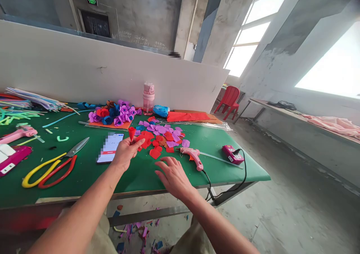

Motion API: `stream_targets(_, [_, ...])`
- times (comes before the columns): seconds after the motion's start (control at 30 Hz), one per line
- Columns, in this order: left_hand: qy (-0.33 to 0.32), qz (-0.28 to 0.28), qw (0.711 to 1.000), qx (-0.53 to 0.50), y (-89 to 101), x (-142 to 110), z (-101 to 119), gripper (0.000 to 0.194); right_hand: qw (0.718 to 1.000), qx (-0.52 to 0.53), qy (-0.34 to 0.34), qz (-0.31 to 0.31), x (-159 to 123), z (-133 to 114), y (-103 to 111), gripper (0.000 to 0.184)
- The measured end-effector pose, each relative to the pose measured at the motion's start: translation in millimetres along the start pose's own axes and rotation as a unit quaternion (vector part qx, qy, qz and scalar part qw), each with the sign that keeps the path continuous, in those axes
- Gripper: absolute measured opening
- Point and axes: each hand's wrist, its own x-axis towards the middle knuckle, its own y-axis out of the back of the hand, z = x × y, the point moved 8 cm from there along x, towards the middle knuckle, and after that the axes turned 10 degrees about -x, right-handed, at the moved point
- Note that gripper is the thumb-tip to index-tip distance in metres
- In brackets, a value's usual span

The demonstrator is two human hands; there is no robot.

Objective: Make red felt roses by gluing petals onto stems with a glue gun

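My left hand pinches a small rolled red felt bud and holds it upright above the green table. My right hand hovers flat with fingers spread just over the table, close to a loose red petal. A pile of red and purple felt petals lies just beyond both hands. A pink glue gun rests to the right of my right hand, its black cord running off the table edge.
A phone lies left of my left hand. Yellow and red scissors, finished felt flowers, a pink bottle, red felt sheets, pipe cleaners, a pink power strip. White partition behind; red chair.
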Motion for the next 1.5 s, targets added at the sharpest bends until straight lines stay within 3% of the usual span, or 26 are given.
stream_targets(0.2, [-0.004, 0.014, 1.000, 0.023, 2.2, 2, 0, 0.032, 0.991, -0.094, -0.075, -0.060, 61, 12, -49, 0.037])
stream_targets(0.43, [0.002, 0.002, 1.000, 0.023, -1.0, 5, -2, 0.032, 0.981, -0.088, -0.159, -0.066, 118, 37, -55, 0.035])
stream_targets(0.53, [0.001, 0.004, 1.000, 0.018, -1.8, 3, 0, 0.033, 0.987, -0.068, -0.142, -0.033, 109, 29, -40, 0.035])
stream_targets(0.63, [-0.013, 0.013, 1.000, 0.001, 2.8, 4, 5, 0.032, 0.997, -0.024, -0.076, 0.000, 75, 7, -27, 0.032])
stream_targets(0.8, [-0.048, 0.049, 0.997, -0.037, 17.8, 8, 19, 0.030, 0.998, 0.051, 0.021, -0.017, 28, -23, -31, 0.023])
stream_targets(0.9, [-0.057, 0.072, 0.994, -0.053, 22.8, 8, 21, 0.029, 0.997, 0.059, 0.046, -0.011, 39, -33, -37, 0.023])
stream_targets(1.03, [-0.059, 0.084, 0.993, -0.050, 22.3, 9, 17, 0.029, 0.996, 0.034, 0.072, -0.032, 80, -46, -57, 0.027])
stream_targets(1.13, [-0.059, 0.084, 0.994, -0.028, 21.7, 10, 14, 0.030, 0.998, 0.000, 0.047, -0.045, 111, -39, -67, 0.026])
stream_targets(1.27, [-0.054, 0.087, 0.995, -0.009, 25.6, 11, 13, 0.031, 1.000, 0.000, -0.014, -0.022, 129, -5, -50, 0.030])
stream_targets(1.4, [-0.060, 0.088, 0.994, -0.012, 28.3, 12, 17, 0.030, 0.997, 0.055, -0.033, 0.045, 109, 26, -20, 0.039])
stream_targets(1.5, [-0.060, 0.089, 0.994, -0.018, 26.3, 11, 18, 0.029, 0.997, 0.073, -0.024, 0.025, 83, 33, -31, 0.038])
